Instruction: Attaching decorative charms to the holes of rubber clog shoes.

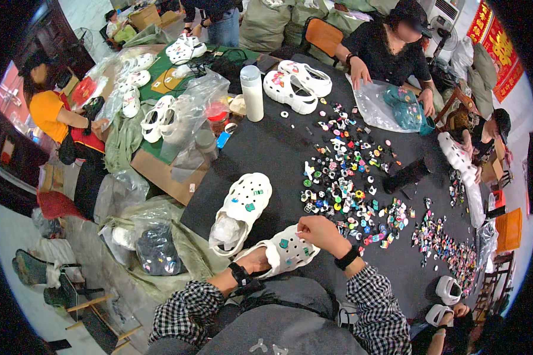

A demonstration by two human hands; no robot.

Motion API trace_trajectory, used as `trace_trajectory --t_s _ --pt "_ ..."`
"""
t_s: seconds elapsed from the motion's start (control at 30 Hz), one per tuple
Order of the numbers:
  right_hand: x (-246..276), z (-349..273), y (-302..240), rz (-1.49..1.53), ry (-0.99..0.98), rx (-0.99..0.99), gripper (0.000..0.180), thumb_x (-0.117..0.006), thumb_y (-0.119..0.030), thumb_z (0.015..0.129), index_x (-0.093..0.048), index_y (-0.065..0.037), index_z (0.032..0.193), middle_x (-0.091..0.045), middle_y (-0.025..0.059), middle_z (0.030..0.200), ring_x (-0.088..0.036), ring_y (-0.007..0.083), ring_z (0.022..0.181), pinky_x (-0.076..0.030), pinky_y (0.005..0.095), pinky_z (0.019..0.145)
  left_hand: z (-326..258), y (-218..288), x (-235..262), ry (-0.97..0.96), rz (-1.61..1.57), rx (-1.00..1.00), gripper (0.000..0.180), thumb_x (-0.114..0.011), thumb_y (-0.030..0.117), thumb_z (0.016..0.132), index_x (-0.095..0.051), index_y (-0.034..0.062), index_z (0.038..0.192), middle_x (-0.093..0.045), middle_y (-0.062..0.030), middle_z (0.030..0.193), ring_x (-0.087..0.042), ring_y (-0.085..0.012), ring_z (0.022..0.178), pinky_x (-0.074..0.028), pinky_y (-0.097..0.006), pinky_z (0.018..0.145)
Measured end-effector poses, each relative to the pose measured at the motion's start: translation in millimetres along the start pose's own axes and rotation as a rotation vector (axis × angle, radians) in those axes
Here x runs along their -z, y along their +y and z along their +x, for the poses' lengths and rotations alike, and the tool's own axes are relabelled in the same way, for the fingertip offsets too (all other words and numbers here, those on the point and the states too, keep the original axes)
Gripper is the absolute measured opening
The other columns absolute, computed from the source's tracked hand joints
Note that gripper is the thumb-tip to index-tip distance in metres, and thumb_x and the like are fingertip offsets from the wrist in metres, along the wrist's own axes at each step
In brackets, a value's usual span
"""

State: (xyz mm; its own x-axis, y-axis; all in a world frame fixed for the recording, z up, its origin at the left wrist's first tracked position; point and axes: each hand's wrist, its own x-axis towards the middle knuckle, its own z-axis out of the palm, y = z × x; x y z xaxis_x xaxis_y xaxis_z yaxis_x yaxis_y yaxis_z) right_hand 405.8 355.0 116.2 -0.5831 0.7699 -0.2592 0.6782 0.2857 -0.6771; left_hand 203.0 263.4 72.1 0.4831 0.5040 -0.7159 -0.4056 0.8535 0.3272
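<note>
My left hand (256, 260) is pushed into the opening of a white clog (283, 253) near the table's front edge and supports it from inside; its fingers are hidden. Green charms sit on that clog's upper. My right hand (324, 232) bends over the toe end, fingers closed in a pinch against the clog's surface; anything between them is too small to make out. Just beyond, to the left, lies the matching white clog (247, 200), with green charms on top and clear stuffing in its heel. To the right spread many loose colourful shoe charms (349, 189).
A dark cylinder (407, 175) lies among the charms. A white tumbler (251, 94) and another pair of white clogs (299, 86) stand farther back. Across the table a co-worker (397, 53) handles a plastic bag (379, 106) of teal clogs. Other people work left and right.
</note>
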Motion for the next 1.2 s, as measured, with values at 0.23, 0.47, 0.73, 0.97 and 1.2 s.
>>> trace_trajectory --t_s 0.23,0.47,0.73,0.97,1.2 --pt "-1.8 1.1 -10.1 -0.169 0.062 0.084 0.016 -0.063 -0.020 0.077 -0.060 -0.005 0.079 -0.064 0.0139 0.077 -0.063 0.0349 0.076 -0.050 0.0451 0.066 16.3 -9.3 13.2 -0.144 -0.085 -0.011 0.037 -0.056 0.015 0.093 -0.053 0.0072 0.129 -0.060 -0.0077 0.123 -0.060 -0.0210 0.107 -0.048 -0.035 0.093" --pt "3.7 4.4 -3.7 -0.148 -0.013 0.051 0.017 -0.065 -0.020 0.079 -0.061 -0.004 0.084 -0.065 0.0118 0.078 -0.063 0.0304 0.077 -0.049 0.0413 0.066 -0.8 7.5 -8.7 -0.135 0.046 -0.014 0.043 -0.055 0.019 0.094 -0.046 0.0081 0.135 -0.054 -0.0072 0.130 -0.055 -0.0206 0.114 -0.044 -0.036 0.098" --pt "-0.6 5.2 -12.7 -0.226 -0.033 -0.056 0.017 -0.064 -0.022 0.080 -0.059 -0.007 0.084 -0.064 0.0127 0.079 -0.063 0.0330 0.079 -0.049 0.0430 0.066 23.6 -11.7 18.1 -0.202 -0.084 -0.008 0.039 -0.060 0.015 0.091 -0.053 0.0079 0.129 -0.060 -0.0071 0.123 -0.060 -0.0197 0.107 -0.048 -0.035 0.094" --pt "-5.9 9.5 -10.1 -0.379 -0.034 0.068 0.018 -0.065 -0.024 0.079 -0.059 -0.007 0.080 -0.063 0.0114 0.079 -0.063 0.0322 0.078 -0.049 0.0436 0.068 34.8 -16.3 26.1 -0.256 0.069 -0.058 0.039 -0.056 0.015 0.094 -0.050 0.0082 0.132 -0.057 -0.0062 0.126 -0.058 -0.0165 0.108 -0.047 -0.030 0.095" --pt "9.3 19.9 -1.5 -0.291 -0.130 0.044 0.027 -0.071 -0.027 0.075 -0.059 -0.008 0.090 -0.057 0.0108 0.086 -0.058 0.0289 0.089 -0.048 0.0383 0.078 45.3 -21.9 29.5 -0.359 0.061 -0.126 0.040 -0.054 0.014 0.095 -0.046 0.0043 0.133 -0.058 -0.0068 0.123 -0.058 -0.0148 0.106 -0.047 -0.029 0.094"
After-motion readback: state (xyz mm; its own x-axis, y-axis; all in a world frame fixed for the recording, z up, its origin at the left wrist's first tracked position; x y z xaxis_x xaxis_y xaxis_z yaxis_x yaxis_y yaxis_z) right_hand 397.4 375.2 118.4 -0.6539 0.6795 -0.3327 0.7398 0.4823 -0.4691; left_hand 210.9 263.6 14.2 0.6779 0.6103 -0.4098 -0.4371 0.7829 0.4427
